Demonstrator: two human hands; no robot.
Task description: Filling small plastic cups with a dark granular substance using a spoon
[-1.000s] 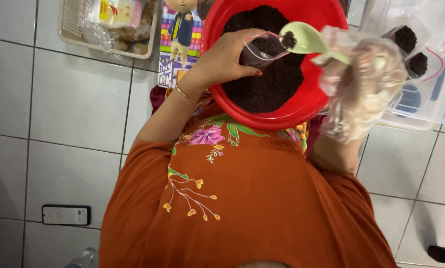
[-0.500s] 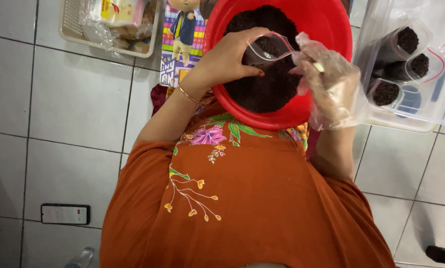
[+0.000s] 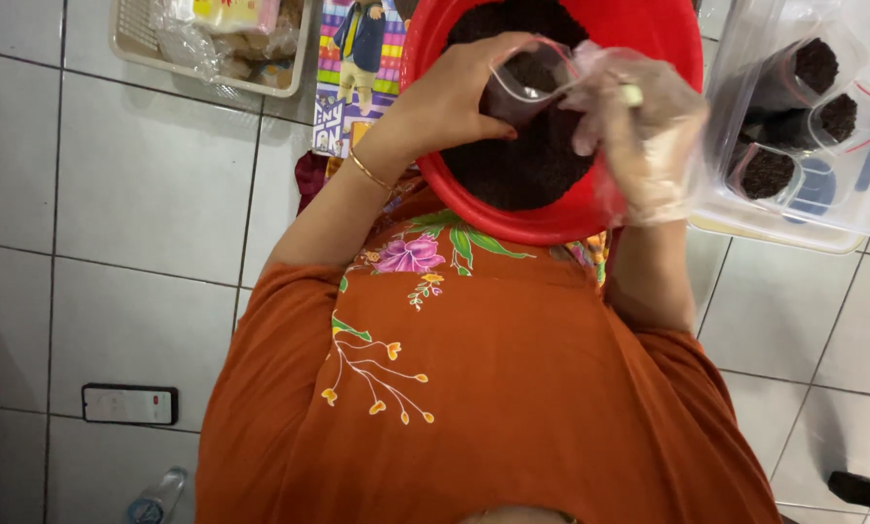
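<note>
Bag [image 3: 527, 82], small and clear, sat over the red bowl [image 3: 668, 39] of dark grounds [image 3: 522, 165], part-filled with them. Left hand [image 3: 459, 92] pinched its rim, holding it open. Right hand [image 3: 639, 136], in a clear glove, gripped a pale spoon [image 3: 631, 94] at the bag's mouth. Filled bags [image 3: 804, 102] lay in the clear tub [image 3: 774, 225] to the right, on the floor.
</note>
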